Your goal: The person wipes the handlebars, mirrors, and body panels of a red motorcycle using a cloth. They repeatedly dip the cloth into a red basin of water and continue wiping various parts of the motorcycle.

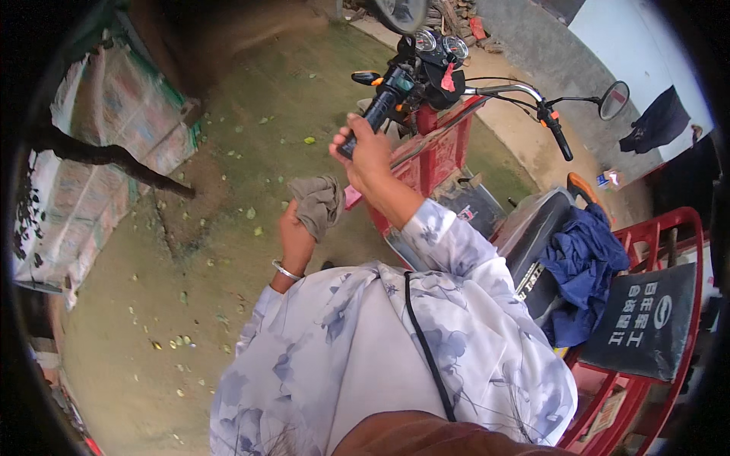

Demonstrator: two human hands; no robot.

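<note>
My right hand is wrapped around the black rubber handlebar grip of a red motor tricycle. In my left hand, which has a silver bangle at the wrist, is a crumpled grey-brown cloth. The cloth is held just below the grip's end, apart from it. Beyond the grip are two round gauges, an orange turn signal and a strip of pink cloth. The other grip stands farther right on the chrome handlebar.
A dark blue garment lies over the black seat, beside a padded backrest on a red rail. Round mirrors stick out from the handlebar. To the left, a tree trunk rises before plastic sheeting. Leaves dot the concrete ground.
</note>
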